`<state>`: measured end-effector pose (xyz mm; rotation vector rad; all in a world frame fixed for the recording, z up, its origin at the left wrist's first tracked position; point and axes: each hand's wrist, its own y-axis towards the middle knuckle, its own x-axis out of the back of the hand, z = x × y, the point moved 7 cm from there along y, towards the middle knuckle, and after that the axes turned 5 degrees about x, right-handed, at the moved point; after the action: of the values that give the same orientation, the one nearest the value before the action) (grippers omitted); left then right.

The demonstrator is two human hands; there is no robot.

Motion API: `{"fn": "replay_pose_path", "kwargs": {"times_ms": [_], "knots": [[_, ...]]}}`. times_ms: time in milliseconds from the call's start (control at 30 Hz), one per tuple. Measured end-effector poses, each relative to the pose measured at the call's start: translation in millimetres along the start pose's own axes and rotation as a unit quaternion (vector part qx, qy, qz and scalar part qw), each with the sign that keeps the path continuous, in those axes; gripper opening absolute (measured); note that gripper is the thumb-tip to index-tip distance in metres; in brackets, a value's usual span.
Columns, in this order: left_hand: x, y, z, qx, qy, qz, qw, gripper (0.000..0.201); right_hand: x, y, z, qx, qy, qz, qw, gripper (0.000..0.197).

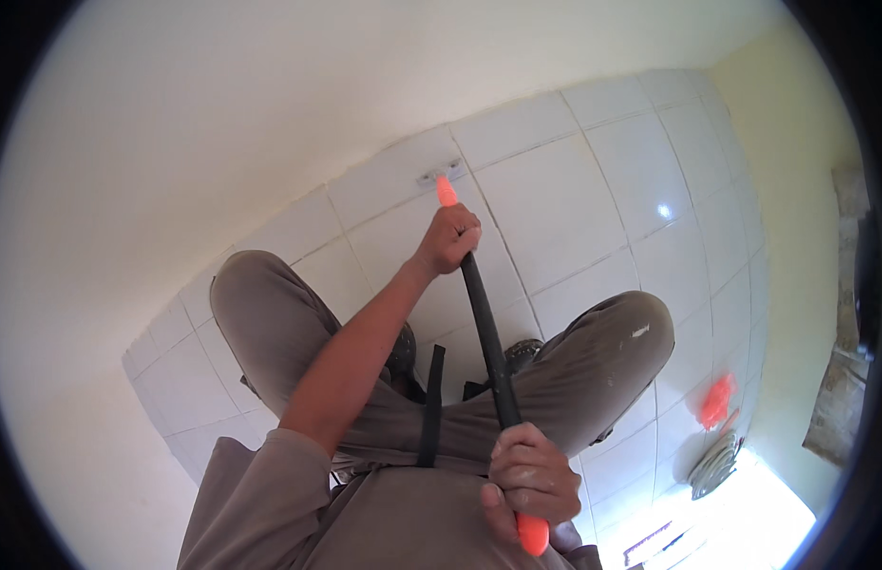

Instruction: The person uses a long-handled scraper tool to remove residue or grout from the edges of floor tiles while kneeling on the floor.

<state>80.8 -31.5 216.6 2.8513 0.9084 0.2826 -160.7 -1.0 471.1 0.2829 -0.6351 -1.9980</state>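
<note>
A long-handled scraper (483, 313) with a black shaft and orange ends slants away from me between my knees. My left hand (450, 237) is wrapped round the shaft just behind the orange neck. Lower down, my right hand (531, 475) grips the near end, its fingers dusted with white; an orange tip pokes out below it. The flat metal head (441, 174) appears to rest on the white tiled floor (555, 209), close to a joint between tiles. Whether its edge touches the tile is too small to tell.
I squat with knees wide and dark shoes (523, 353) beneath me. A pale wall (222, 114) runs along the far and left side, a yellowish one (783, 142) on the right. An orange-red item (716, 401) and a coiled bundle (714, 467) lie at the lower right.
</note>
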Motion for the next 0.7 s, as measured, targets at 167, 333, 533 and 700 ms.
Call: {"fn": "replay_pose_path", "kwargs": {"times_ms": [167, 333, 533, 700], "knots": [[-14, -8, 3, -0.010, 0.002, 0.010, 1.000, 0.025, 4, -11, -1, -0.045, 0.004, -0.009, 0.999, 0.035], [-5, -9, 15, 0.011, 0.017, 0.013, 1.000, 0.026, 7, -11, -8, -0.019, 0.010, -0.025, 0.999, 0.035], [-9, 0, 9, 0.006, 0.006, 0.010, 1.000, 0.027, 11, -12, -14, -0.026, 0.012, -0.023, 0.999, 0.032], [-12, -5, 17, 0.015, 0.026, 0.019, 0.999, 0.028, 15, -21, -17, -0.009, 0.030, -0.026, 0.999, 0.033]]}}
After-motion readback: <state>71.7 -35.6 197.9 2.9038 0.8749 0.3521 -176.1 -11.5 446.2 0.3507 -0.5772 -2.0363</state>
